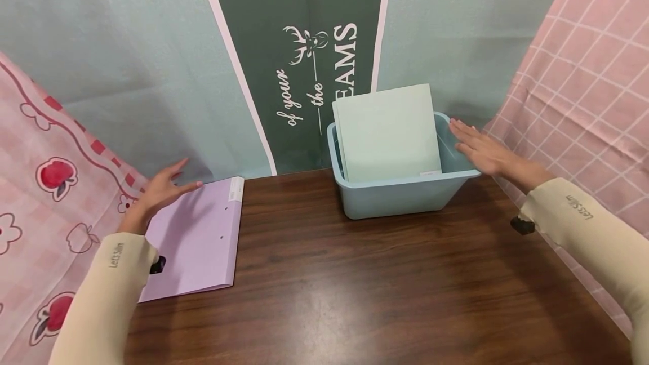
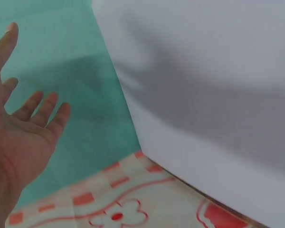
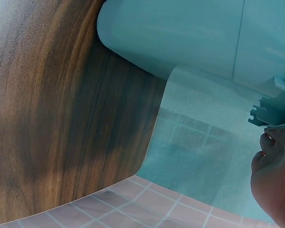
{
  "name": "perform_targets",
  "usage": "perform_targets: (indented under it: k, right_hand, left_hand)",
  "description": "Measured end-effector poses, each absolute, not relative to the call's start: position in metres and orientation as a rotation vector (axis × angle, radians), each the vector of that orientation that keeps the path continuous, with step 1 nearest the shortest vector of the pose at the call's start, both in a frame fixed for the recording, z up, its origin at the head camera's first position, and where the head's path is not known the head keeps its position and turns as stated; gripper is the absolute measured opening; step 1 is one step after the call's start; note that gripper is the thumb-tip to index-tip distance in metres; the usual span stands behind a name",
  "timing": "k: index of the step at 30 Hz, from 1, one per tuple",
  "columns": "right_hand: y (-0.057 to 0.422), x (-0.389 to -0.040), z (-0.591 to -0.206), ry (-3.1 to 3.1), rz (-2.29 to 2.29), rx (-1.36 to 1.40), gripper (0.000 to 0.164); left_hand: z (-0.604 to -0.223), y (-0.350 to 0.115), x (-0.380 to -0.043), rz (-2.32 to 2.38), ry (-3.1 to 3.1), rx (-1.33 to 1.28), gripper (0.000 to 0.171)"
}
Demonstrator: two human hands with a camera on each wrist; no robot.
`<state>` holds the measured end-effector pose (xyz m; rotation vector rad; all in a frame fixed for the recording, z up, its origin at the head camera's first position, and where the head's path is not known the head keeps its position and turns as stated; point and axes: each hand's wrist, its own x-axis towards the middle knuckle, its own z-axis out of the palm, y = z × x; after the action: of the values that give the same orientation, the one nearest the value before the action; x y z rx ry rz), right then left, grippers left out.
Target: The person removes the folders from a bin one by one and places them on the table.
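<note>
A lilac folder with a white label strip lies flat on the table at the left. Over its far left corner hovers my left hand, fingers and thumb spread, holding nothing; the left wrist view shows the palm and the hand's shadow on the folder. A blue plastic bin stands toward the back right. Inside it, pale green folders lean upright and rise above the rim. My right hand is at the bin's right end, fingers extended along the rim, the fingertips right at its edge in the right wrist view.
The brown wooden table stretches between the folder and the bin. A grey-green cloth with printed lettering hangs behind. Pink patterned cloth borders the left, and pink checked cloth the right.
</note>
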<state>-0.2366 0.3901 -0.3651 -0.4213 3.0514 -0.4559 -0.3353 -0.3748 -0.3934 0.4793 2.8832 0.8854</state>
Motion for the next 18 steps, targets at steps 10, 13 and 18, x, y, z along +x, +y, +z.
perform_targets:
  k: [10,13,18]
  right_hand:
    - [0.392,-0.237,-0.366,3.050,-0.447,-0.412,0.063]
    - [0.392,-0.237,-0.367,3.051,-0.457,-0.423,0.062]
    - [0.392,-0.238,-0.367,3.050,-0.466,-0.426,0.062]
  left_hand:
    - [-0.387,-0.335,-0.334,1.109,2.771,0.514,0.093]
    - [-0.386,-0.325,-0.334,1.183,2.732,0.532,0.092]
    - [-0.383,-0.310,-0.335,1.289,2.667,0.582,0.090]
